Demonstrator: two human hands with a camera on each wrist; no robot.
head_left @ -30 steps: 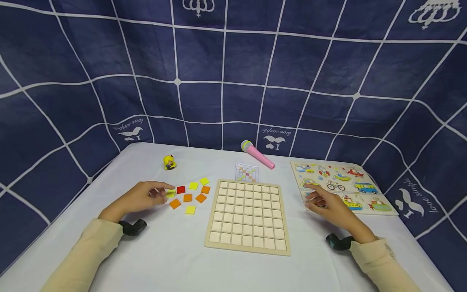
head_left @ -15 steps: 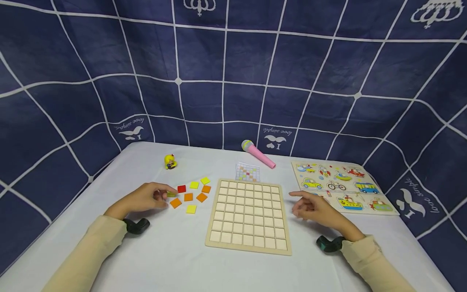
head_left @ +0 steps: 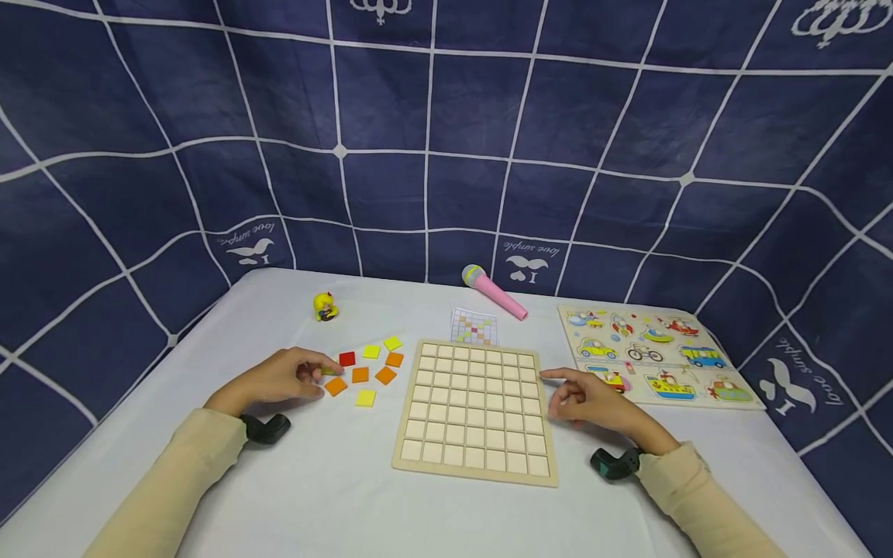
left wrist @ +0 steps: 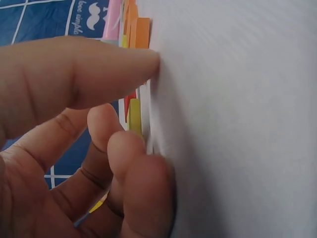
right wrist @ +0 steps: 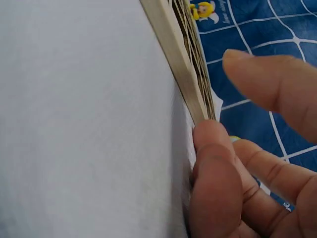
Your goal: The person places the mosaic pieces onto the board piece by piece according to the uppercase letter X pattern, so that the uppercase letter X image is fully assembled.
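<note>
Beside a group of small square tiles on the left, my left hand (head_left: pixel 279 377) rests on the table with loosely bent fingers. Its index fingertip reaches a yellow tile (head_left: pixel 328 370), partly covered in the head view. The left wrist view shows that yellow tile (left wrist: pixel 134 115) past the gap between thumb and fingers, not pinched. My right hand (head_left: pixel 589 399) is at the right edge of a wooden grid board (head_left: pixel 474 474); the fingertips touch or nearly touch that edge. In the right wrist view its thumb (right wrist: pixel 267 82) stands apart from the board's side (right wrist: pixel 181 69).
A red tile (head_left: pixel 346 359), orange tiles (head_left: pixel 360 375) and more yellow tiles (head_left: pixel 365 398) lie left of the board. Behind it are a pattern card (head_left: pixel 474 327) and a pink toy microphone (head_left: pixel 498 296). A yellow-haired figurine (head_left: pixel 325 306) stands back left; a vehicle puzzle (head_left: pixel 656 356) lies right.
My right hand has moved left, from over the vehicle puzzle to the grid board's right edge. The left hand has shifted slightly right, its index finger covering more of the yellow tile.
</note>
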